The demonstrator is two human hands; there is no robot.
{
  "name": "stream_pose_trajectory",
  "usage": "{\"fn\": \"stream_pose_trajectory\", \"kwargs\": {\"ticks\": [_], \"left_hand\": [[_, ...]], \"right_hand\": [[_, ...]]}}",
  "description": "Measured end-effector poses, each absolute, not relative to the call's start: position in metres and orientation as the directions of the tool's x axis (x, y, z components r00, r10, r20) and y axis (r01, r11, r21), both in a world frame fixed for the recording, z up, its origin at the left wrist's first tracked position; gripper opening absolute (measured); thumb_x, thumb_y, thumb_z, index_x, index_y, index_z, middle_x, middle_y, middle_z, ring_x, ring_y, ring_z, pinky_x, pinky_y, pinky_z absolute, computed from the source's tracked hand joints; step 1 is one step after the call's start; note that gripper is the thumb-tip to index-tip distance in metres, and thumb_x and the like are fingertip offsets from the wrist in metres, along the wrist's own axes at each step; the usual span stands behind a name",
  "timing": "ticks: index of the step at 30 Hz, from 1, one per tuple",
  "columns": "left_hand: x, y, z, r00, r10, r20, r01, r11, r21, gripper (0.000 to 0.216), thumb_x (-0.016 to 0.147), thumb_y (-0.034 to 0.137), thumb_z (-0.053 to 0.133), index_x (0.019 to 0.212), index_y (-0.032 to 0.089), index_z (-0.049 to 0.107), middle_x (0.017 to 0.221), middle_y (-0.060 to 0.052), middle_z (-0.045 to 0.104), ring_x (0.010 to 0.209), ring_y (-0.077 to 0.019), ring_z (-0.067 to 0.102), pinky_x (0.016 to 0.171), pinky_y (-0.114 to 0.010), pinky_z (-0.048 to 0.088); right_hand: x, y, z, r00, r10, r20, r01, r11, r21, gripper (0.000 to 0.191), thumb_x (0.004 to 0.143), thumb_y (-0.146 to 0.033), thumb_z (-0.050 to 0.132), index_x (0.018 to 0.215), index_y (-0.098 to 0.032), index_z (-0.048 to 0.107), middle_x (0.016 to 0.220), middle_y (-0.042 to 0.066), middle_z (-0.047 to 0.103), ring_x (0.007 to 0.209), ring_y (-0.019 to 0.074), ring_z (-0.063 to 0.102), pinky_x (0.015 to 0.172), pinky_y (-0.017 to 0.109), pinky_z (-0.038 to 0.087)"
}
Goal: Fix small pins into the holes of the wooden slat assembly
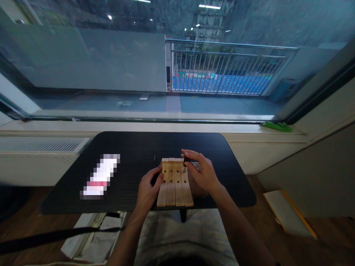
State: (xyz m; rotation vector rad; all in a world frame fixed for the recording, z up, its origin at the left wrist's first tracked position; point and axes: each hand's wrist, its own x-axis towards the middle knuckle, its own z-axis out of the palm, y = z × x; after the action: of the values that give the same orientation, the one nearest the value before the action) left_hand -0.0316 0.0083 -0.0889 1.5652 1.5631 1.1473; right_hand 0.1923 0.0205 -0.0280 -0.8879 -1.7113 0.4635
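Observation:
A light wooden slatted piece lies near the front edge of the black table, its slats side by side with two rows of dark holes across them. My left hand is closed on its left edge, thumb against the side. Over the right end of the upper row, my right hand pinches a short black-handled tool, which looks like a small screwdriver. A thin shaft seems to point down at a hole, but whether it touches cannot be made out. Clear plastic wrapping sits under my right hand.
The black table stands against a windowsill. A blurred white and red item lies on its left side, and a small thin stick behind my left hand. A green cloth rests on the sill. An open box is below left.

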Motion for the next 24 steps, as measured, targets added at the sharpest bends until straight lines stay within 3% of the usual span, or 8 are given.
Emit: {"fn": "stream_pose_trajectory", "kwargs": {"ticks": [6,24], "left_hand": [[-0.0315,0.0079,-0.0885,-0.082,0.986,0.144,0.434,-0.095,0.896,0.045,0.082,0.051,0.058,0.106,0.016,0.074,0.116,-0.014,0.076,0.112,-0.0302,0.069,0.104,-0.046,0.051],[-0.0318,0.0068,-0.0909,-0.071,0.986,0.153,0.433,-0.107,0.895,0.045,0.084,0.05,0.058,0.108,0.017,0.074,0.118,-0.014,0.075,0.113,-0.0299,0.068,0.105,-0.046,0.049]], "right_hand": [[0.194,0.0198,-0.0357,-0.062,0.787,0.614,0.311,0.6,-0.737,0.025,0.094,-0.021,0.061,0.118,-0.027,0.065,0.104,0.005,0.078,0.095,0.0188,0.076,0.084,0.037,0.063],[0.1907,0.023,-0.0292,-0.089,0.8,0.594,0.32,0.587,-0.744,0.026,0.09,-0.018,0.064,0.114,-0.027,0.071,0.103,0.004,0.079,0.09,0.0171,0.076,0.079,0.032,0.063]]}}
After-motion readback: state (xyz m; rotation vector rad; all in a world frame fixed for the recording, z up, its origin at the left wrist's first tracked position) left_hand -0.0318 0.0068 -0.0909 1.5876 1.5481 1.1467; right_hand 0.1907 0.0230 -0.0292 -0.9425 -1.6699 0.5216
